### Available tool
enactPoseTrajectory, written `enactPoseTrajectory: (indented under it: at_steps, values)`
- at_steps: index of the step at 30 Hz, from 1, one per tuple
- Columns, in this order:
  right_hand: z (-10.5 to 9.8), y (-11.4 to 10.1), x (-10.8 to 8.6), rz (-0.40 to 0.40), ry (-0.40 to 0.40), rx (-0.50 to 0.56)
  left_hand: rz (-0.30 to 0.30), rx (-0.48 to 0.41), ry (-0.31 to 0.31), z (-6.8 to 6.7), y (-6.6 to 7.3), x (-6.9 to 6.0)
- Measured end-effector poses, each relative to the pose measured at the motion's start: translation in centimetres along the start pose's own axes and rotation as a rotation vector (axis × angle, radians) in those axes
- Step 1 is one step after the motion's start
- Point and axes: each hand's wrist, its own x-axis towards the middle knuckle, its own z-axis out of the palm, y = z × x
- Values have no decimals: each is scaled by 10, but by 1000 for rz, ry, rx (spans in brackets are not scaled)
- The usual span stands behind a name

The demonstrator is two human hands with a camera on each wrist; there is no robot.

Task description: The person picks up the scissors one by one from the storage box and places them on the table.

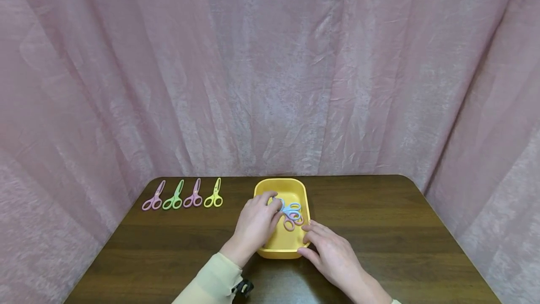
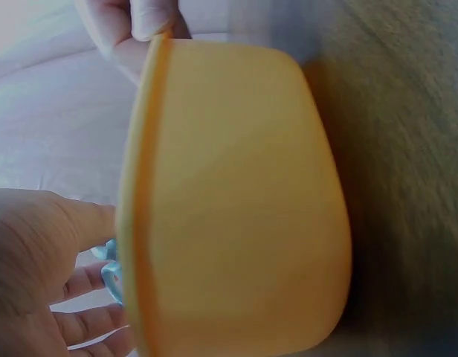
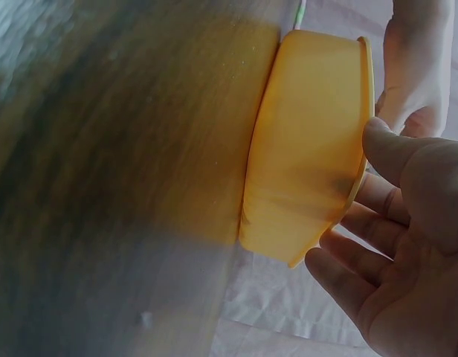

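In over the yellow tray [image 1: 279, 244] with the left hand [image 1: 256, 217], lower centre of the frame!
Bent-fingered at the upper-left end of the light-blue scissors [image 1: 286, 210], with long axis slanting lower right; impossible to tell if pinching. Holding the tray with the farther right hand [image 1: 331, 249].

We find the left arm [image 1: 211, 278] sleeved to near the wrist [image 1: 234, 248], angled forward and to the right. We record the left hand [image 1: 257, 217] back uppermost, fingers bent, thumb opposing them. We find the right arm [image 1: 366, 287] angled forward and to the left, the right hand [image 1: 332, 251] likewise back uppermost, fingers bent, thumb apart.
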Motion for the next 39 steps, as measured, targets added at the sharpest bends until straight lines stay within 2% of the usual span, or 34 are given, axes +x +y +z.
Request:
enactPoseTrajectory:
  at_steps: [6, 15, 24, 31, 39]
  values:
    - [1, 1, 0, -15, 17, -2, -8, -16, 52, -9, -3, -3]
    - [2, 1, -1, -14, 14, 2, -62, -30, 85, -17, -10, -11]
    - [1, 1, -1, -14, 27, 5, -68, -62, 146, -26, -19, -18]
    - [1, 0, -1, -16, 26, 11, -127, -104, 213, -32, -31, -24]
    - [2, 0, -1, -5, 14, 7, -192, -145, 300, -31, -36, -30]
